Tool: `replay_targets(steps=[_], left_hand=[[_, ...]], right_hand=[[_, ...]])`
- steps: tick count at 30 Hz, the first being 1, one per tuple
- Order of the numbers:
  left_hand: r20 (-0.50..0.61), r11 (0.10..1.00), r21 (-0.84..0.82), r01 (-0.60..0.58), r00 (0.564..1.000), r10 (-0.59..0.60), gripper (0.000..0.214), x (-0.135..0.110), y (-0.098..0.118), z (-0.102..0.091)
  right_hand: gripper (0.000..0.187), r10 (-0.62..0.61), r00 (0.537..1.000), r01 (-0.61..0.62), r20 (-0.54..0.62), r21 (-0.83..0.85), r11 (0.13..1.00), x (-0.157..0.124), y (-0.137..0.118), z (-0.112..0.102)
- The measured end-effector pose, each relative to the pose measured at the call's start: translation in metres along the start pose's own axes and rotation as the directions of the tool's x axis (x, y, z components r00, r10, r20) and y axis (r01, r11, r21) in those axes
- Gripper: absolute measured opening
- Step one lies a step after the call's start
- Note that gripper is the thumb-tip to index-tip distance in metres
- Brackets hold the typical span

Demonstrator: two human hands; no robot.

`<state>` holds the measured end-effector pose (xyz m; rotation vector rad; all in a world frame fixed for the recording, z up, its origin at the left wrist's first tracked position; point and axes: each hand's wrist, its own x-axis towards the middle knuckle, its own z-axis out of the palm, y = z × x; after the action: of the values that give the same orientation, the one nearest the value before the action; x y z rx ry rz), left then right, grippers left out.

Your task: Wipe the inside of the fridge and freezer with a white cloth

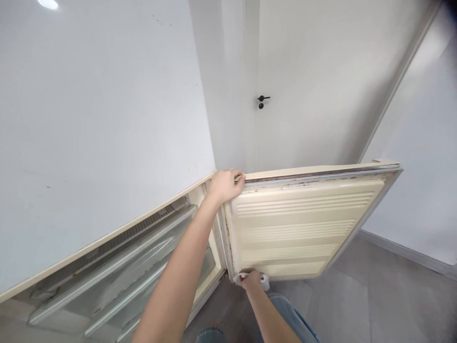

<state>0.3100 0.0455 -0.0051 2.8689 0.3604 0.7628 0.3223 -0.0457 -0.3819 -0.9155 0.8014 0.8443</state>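
A cream freezer door [300, 224] with ribbed inner panel stands swung out from the freezer. My left hand [227, 185] is closed over its top edge near the hinge, fingers curled on the rim. Low down at the hinge-side bottom corner, my right hand [253, 280] presses a white cloth [264, 282] against the door's lower edge; part of the cloth is hidden under the fingers. Dark grime shows along the door's rubber seal [321, 176]. Behind my left forearm lie clear drawer fronts [143, 267] inside the freezer cabinet.
The white upper surface [100, 119] of the freezer fills the left side. A pale room door with a black handle [262, 98] stands beyond. Grey floor [357, 281] runs below, with a white wall [414, 157] at right. My jeans [293, 317] show at the bottom.
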Motion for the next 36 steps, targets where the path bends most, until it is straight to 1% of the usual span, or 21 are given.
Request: replay_targets(steps=[2,4,5,9,14,18,21,23,25,28,31,34,36], left_hand=[[0.002,1.0,0.004,0.0,1.0,0.0,0.039,0.001,-0.001,0.0],[-0.002,1.0,0.002,-0.016,1.0,0.016,0.038,0.002,-0.003,0.001],[-0.003,1.0,-0.002,-0.025,1.0,0.025,0.038,0.002,-0.004,0.001],[0.004,0.999,-0.02,-0.041,0.999,0.041,0.038,0.006,-0.009,0.003],[0.019,0.999,-0.035,-0.037,0.999,0.038,0.038,0.01,-0.013,0.004],[0.035,0.999,-0.027,-0.037,0.999,0.038,0.039,0.01,-0.015,0.004],[0.044,0.999,-0.023,-0.027,0.999,0.028,0.039,0.009,-0.015,0.004],[0.042,0.999,-0.027,-0.03,0.999,0.031,0.039,0.01,-0.015,0.004],[0.041,0.999,-0.031,-0.035,0.999,0.036,0.039,0.01,-0.015,0.005],[0.046,0.999,-0.032,-0.035,0.998,0.037,0.04,0.012,-0.016,0.006],[0.054,0.999,-0.033,-0.031,0.998,0.033,0.04,0.013,-0.018,0.007],[0.058,0.999,-0.035,-0.034,0.998,0.036,0.039,0.013,-0.019,0.008],[0.058,0.999,-0.037,-0.04,0.997,0.042,0.039,0.013,-0.02,0.008]], right_hand=[[0.025,0.072,0.996,-0.068,-0.059,0.059,0.996,0.001,0.021,0.008],[0.014,0.118,0.992,-0.112,-0.036,0.123,0.986,0.0,0.031,0.013],[0.016,0.13,0.992,-0.127,-0.009,0.151,0.98,-0.002,0.032,0.015],[0.017,0.148,0.985,-0.165,0.088,0.231,0.959,-0.015,0.022,0.022],[0.022,0.139,0.976,-0.183,0.169,0.284,0.941,-0.038,0.008,0.037],[0.02,0.097,0.965,-0.174,0.245,0.315,0.933,-0.058,0.0,0.048],[0.02,0.055,0.95,-0.15,0.308,0.296,0.943,-0.077,-0.009,0.054],[0.021,0.032,0.943,-0.131,0.33,0.281,0.951,-0.093,-0.016,0.058],[0.023,0.01,0.94,-0.122,0.342,0.307,0.944,-0.115,-0.022,0.063],[0.027,-0.017,0.926,-0.13,0.376,0.362,0.923,-0.155,-0.029,0.07],[0.03,-0.051,0.908,-0.122,0.417,0.377,0.918,-0.196,-0.036,0.076],[0.027,-0.14,0.902,-0.033,0.409,0.388,0.921,-0.228,-0.044,0.077],[0.026,-0.211,0.892,0.047,0.4,0.383,0.923,-0.244,-0.053,0.071]])
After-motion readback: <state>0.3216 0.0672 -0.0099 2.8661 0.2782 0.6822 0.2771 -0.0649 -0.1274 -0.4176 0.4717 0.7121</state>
